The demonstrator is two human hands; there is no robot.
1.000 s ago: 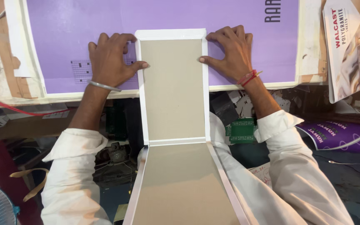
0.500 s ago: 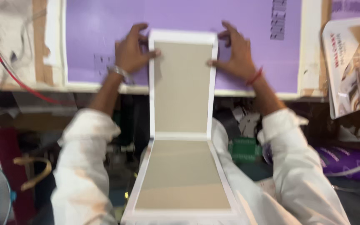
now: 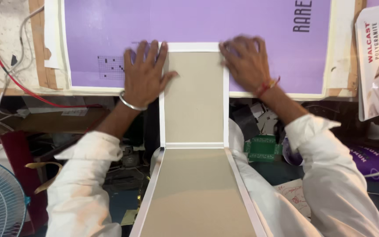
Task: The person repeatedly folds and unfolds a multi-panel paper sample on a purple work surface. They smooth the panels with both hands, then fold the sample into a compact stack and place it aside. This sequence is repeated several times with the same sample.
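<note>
- The grey board cover [image 3: 194, 96], edged in white paper, already lies flat on the purple sheet [image 3: 224, 26], its 2nd panel hanging off the table edge toward the person.
- White edging looks wrapped; pressing the far corners seems left.
- Left hand [image 3: 144, 77] and right hand [image 3: 244, 63] grip nothing: both press open-palmed at the upper panel's side edges, the board between them.

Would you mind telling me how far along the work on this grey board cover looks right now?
Done: white paper already borders the top and both long edges of the grey board cover, and the fold between its two panels is formed. In hand: the left hand presses flat on the left border, the right hand on the top right corner, over the purple sheet. Left: the near panel's bottom edge is out of view, so cannot be judged.
</note>
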